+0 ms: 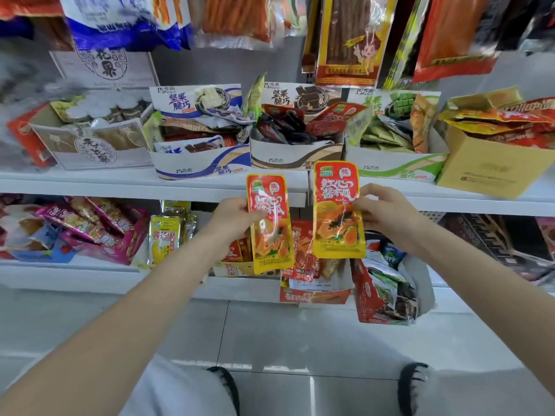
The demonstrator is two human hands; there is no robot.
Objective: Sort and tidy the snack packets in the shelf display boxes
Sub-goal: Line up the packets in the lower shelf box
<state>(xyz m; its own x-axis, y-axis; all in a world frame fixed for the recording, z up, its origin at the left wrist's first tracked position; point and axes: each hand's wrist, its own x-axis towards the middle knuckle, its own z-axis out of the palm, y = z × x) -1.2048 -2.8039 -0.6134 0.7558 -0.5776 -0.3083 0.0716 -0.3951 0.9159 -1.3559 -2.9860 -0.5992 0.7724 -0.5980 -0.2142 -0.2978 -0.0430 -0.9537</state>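
Observation:
My left hand grips an orange and yellow papaya snack packet by its left edge, held upright in front of the shelf. My right hand pinches a matching papaya packet by its right edge, slightly higher. Both packets hang below the middle shelf's brown display box, which holds dark and red packets. A blue display box stands to its left and a green display box to its right, both with mixed packets.
A yellow carton of red packets stands at the right of the middle shelf. The lower shelf holds a red box, a tilted red box of green packets and pink bags. Bags hang above. Grey floor tiles lie below.

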